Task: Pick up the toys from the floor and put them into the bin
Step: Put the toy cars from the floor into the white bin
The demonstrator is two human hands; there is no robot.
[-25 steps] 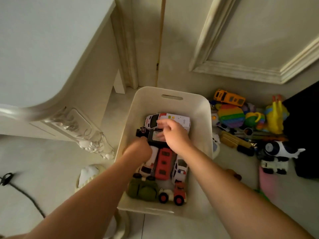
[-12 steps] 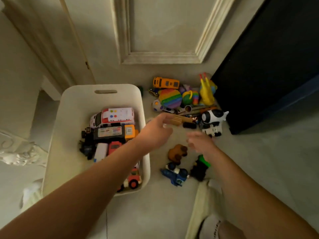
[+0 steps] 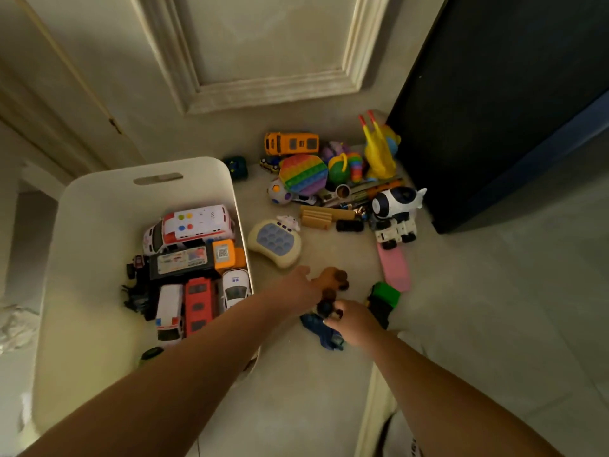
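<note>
A white bin [image 3: 99,206] stands on the floor at the left, holding several toy vehicles, among them a white ambulance [image 3: 189,227] and a red bus [image 3: 198,305]. Just right of the bin my left hand [image 3: 301,288] closes on a brown toy car [image 3: 334,281] on the floor. My right hand [image 3: 351,321] grips a blue toy vehicle [image 3: 321,326] with dark wheels, lying below the brown car. A green and black toy [image 3: 382,300] lies beside my right hand.
More toys are heaped on the floor by the wall: an orange bus [image 3: 291,143], a rainbow pop pad [image 3: 303,174], a yellow toy [image 3: 380,153], a white robot dog [image 3: 395,209], a cream game pad [image 3: 275,242]. A dark cabinet [image 3: 494,94] stands at the right.
Both hands left the bin and moved right and down to the floor toys. My left hand reached the brown car and my right hand took hold of the blue vehicle.
</note>
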